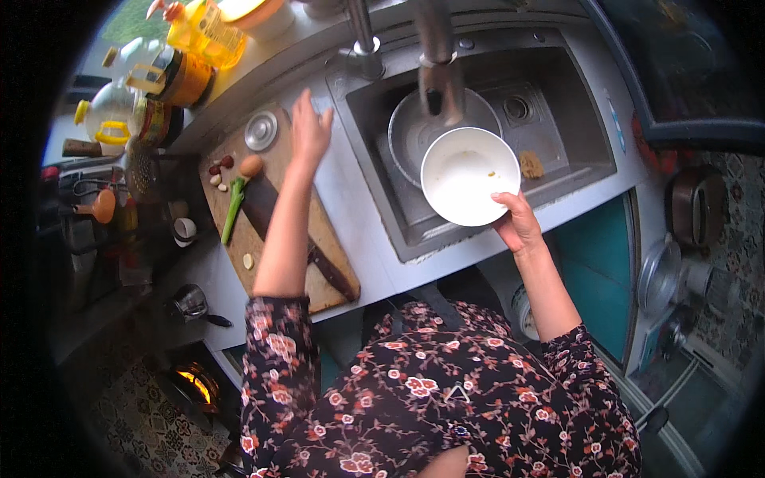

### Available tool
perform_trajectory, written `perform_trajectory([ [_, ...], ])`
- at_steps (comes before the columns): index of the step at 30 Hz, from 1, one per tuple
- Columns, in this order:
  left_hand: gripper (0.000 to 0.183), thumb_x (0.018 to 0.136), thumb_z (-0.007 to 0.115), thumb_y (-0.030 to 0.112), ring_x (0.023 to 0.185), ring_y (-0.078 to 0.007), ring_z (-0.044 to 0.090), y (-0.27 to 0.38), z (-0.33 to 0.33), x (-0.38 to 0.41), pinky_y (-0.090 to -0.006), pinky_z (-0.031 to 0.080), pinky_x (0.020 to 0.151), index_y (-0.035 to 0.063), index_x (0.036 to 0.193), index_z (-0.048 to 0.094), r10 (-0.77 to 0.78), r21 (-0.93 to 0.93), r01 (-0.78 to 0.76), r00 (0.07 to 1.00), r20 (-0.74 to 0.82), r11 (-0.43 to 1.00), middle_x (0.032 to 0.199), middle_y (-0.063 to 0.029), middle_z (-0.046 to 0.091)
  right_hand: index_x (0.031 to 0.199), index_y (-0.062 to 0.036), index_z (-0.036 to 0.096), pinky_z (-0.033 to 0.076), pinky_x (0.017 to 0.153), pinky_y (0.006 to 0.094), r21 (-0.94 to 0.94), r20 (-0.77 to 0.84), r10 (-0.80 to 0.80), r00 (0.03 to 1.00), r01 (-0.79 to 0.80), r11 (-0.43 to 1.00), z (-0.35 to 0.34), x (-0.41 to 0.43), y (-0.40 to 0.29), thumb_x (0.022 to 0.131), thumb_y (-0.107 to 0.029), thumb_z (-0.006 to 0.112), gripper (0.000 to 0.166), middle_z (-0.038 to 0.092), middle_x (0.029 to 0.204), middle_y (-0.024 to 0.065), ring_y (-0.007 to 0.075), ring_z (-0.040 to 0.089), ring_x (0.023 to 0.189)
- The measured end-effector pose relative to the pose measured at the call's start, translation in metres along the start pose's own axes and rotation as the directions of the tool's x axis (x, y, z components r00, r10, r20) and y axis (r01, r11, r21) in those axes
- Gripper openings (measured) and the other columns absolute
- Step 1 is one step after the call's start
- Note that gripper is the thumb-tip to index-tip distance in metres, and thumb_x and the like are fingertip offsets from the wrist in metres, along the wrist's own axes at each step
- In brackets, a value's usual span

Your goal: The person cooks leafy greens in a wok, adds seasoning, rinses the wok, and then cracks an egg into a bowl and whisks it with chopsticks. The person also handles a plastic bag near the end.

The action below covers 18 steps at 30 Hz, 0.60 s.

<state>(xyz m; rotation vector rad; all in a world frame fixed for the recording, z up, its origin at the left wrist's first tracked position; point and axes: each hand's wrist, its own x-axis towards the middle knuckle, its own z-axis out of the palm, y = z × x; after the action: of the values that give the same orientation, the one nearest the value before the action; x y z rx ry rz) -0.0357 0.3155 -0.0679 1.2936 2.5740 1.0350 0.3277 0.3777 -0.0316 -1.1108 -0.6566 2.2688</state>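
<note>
My right hand [520, 227] grips the rim of a white bowl [466, 173], which has small yellowish bits inside. The bowl is over the near side of the sink [412, 239], partly covering a round metal basin [406, 140]. My left hand [311, 128] is empty with its fingers apart, over the counter strip between the sink and a wooden cutting board [329, 239]. On the board are a round metal lid [261, 130], an egg [251, 166], a green vegetable stalk [234, 209], garlic cloves [248, 261] and a kitchen knife [331, 275], partly hidden by my left forearm.
The faucet [442, 83] stands over the basin. A brown clump [530, 165] lies in the sink near the drain [517, 108]. A yellow pump bottle [209, 36] and large oil jugs [113, 107] line the sill at the upper left. A dark-framed appliance or panel [699, 128] overhangs the right.
</note>
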Motion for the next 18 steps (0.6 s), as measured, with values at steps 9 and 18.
perform_trajectory([
  [9,0.035,0.084,0.05,0.012,0.073,-0.0194,0.062,-0.056,0.024,0.124,-0.0307,0.049,0.063,-0.0029,0.115,0.051,-0.123,-0.091,0.187,0.873,0.471,0.978,0.085,-0.0152,0.064,0.13,-0.0096,0.036,0.041,0.092,0.0342,-0.009,0.117,0.248,0.962,-0.248,0.969,0.026,0.054,-0.028,0.068,0.002,0.053,0.065,0.048,0.117,0.0065,0.0203,0.047,0.109],
  [18,0.04,0.08,0.057,0.032,0.098,-0.0246,0.059,-0.067,0.017,0.129,-0.0334,0.043,0.086,0.0035,0.109,0.06,-0.066,-0.064,0.088,0.956,0.286,0.994,0.103,-0.0143,0.063,0.131,-0.0081,0.033,0.041,0.092,0.0348,0.032,0.189,0.268,0.945,-0.278,0.96,0.039,0.076,-0.009,0.067,0.003,0.05,0.067,0.046,0.119,0.0096,0.0218,0.045,0.111],
])
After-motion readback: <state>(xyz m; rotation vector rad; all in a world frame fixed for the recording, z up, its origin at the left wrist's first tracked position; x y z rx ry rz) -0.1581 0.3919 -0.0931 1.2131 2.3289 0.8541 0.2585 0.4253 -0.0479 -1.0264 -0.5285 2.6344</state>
